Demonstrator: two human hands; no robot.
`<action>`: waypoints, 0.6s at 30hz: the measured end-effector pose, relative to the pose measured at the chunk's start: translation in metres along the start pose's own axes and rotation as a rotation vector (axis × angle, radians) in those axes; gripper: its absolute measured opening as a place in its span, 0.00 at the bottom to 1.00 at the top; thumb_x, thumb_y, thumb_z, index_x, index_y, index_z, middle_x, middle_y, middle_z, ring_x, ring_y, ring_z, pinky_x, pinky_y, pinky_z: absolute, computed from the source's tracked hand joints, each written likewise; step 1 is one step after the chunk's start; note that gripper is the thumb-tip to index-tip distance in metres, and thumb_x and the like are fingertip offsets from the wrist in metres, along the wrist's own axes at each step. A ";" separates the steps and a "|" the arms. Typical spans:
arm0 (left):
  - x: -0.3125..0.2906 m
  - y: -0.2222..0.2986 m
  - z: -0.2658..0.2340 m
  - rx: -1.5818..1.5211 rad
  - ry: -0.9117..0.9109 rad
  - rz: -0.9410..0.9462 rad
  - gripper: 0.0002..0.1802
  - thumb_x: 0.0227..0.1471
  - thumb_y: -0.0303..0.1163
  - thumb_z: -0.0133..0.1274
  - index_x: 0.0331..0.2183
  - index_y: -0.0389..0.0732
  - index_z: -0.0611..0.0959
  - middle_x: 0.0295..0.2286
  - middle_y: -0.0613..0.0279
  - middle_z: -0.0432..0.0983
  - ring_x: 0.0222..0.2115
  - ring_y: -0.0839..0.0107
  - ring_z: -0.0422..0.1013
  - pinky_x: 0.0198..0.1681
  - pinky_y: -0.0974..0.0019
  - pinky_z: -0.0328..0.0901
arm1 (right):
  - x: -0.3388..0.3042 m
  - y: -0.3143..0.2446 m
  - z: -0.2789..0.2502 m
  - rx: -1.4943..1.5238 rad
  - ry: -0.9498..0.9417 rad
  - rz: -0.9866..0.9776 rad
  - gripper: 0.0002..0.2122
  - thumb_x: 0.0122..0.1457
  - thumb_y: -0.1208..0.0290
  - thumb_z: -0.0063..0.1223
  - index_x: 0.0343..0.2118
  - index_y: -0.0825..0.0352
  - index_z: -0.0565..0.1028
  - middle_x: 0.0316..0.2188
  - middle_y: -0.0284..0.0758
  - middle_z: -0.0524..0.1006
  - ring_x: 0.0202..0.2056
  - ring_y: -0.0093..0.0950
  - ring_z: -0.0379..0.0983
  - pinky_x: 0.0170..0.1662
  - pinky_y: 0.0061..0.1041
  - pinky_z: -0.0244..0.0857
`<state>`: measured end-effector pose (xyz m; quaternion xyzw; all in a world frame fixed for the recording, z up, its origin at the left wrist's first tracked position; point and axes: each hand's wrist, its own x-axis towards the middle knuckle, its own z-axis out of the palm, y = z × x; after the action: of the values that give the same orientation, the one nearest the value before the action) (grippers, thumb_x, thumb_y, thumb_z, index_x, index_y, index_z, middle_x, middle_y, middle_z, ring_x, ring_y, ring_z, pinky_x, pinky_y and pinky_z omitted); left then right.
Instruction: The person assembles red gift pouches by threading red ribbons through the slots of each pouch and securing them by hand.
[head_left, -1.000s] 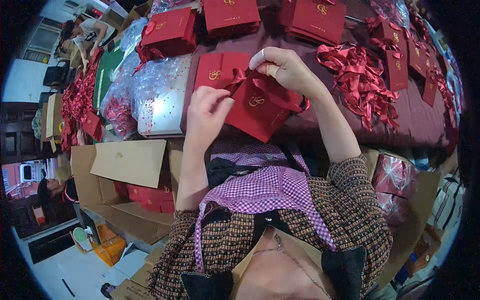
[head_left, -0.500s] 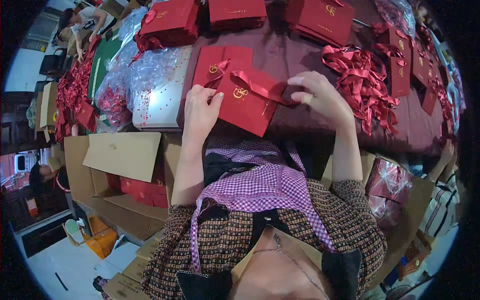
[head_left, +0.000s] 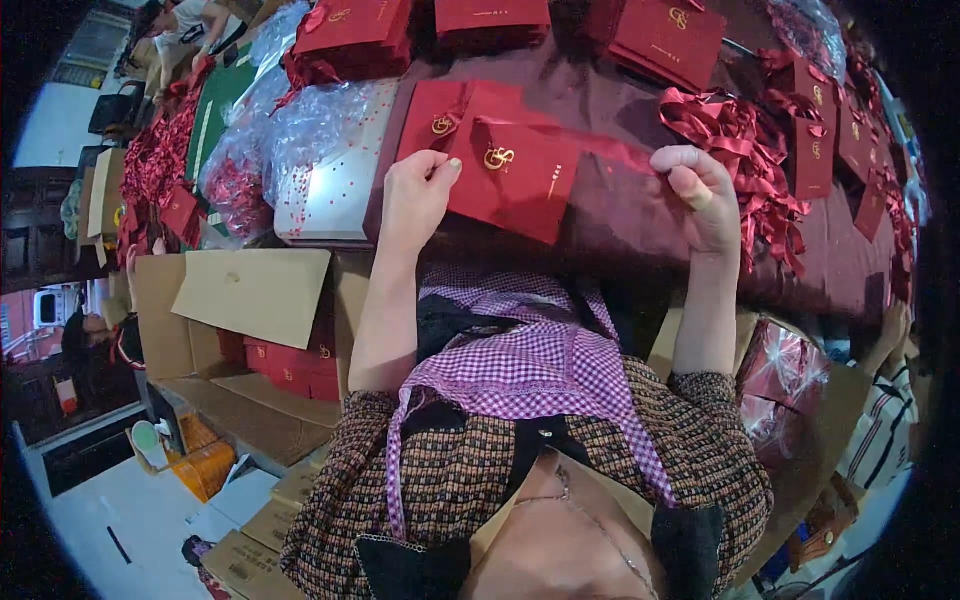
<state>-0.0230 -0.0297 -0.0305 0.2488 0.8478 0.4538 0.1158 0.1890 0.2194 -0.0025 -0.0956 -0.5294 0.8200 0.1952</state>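
Note:
A small red paper gift bag (head_left: 530, 195) with a gold emblem is tilted over the dark red table cover, just in front of me. At its left edge my left hand (head_left: 418, 195) is closed, thumb pressed against the fingers. A shiny red ribbon (head_left: 612, 152) runs from the bag's top out to the right, smeared by motion. My right hand (head_left: 708, 192) pinches the ribbon's far end, its fingers curled. Behind the held bag lies another red gift bag (head_left: 428, 122), partly covered by it.
Stacks of red bags (head_left: 355, 32) line the table's far side. A heap of loose red ribbons (head_left: 735, 140) lies right of my right hand. Clear plastic wrap (head_left: 315, 140) covers part of a white board at left. Open cartons (head_left: 255, 300) flank me; other people work at both sides.
My right hand has moved right, away from the bag, drawing the ribbon out straight. My left hand has stayed at the bag's left edge, and the view has shifted slightly.

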 end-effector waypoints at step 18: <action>-0.004 0.000 -0.007 -0.517 -0.285 -0.108 0.16 0.49 0.19 0.49 0.43 0.31 0.77 0.26 0.72 0.73 0.26 0.85 0.65 0.29 0.80 0.61 | 0.015 0.030 0.023 -0.357 0.068 -0.054 0.12 0.57 0.81 0.49 0.45 0.70 0.72 0.35 0.30 0.75 0.35 0.18 0.71 0.39 0.18 0.67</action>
<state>-0.0223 -0.0363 -0.0267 0.2267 0.6915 0.6081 0.3173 0.1602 0.1952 -0.0194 -0.1423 -0.6620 0.7038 0.2150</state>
